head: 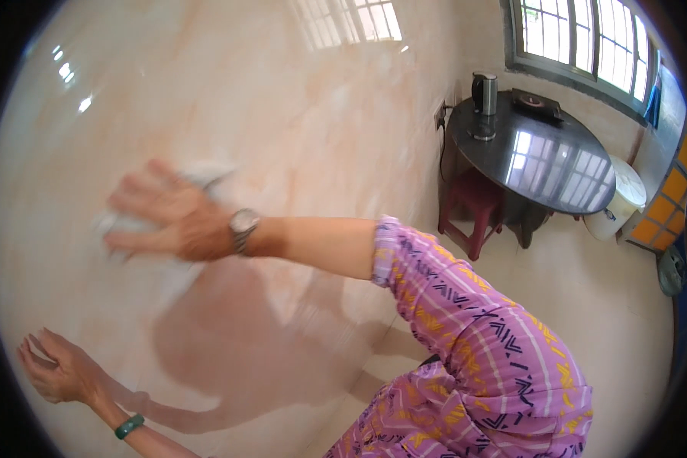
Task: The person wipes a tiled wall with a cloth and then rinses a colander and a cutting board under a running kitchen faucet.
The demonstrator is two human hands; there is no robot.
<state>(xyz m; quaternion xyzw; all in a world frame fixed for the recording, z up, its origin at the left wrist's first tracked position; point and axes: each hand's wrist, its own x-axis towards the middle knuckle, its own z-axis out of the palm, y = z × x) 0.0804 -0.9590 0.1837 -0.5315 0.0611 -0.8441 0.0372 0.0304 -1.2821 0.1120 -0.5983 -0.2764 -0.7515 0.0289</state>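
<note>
My right hand, blurred and wearing a wristwatch, is spread over a pale cloth against a glossy, marbled tile wall. The cloth shows above the fingers and between them and the thumb; the palm covers the rest. Lower left is my left hand, with a green bangle on the wrist. Its fingers are loosely curved and hold nothing visible. Whether it touches the wall I cannot tell. A shadow of head and arm falls on the tiles between the hands.
At the upper right, a dark oval table bears an electric kettle and a black cooktop. A red plastic stool stands beneath its edge. Beyond are a lidded white bucket, an orange-tiled unit and a barred window.
</note>
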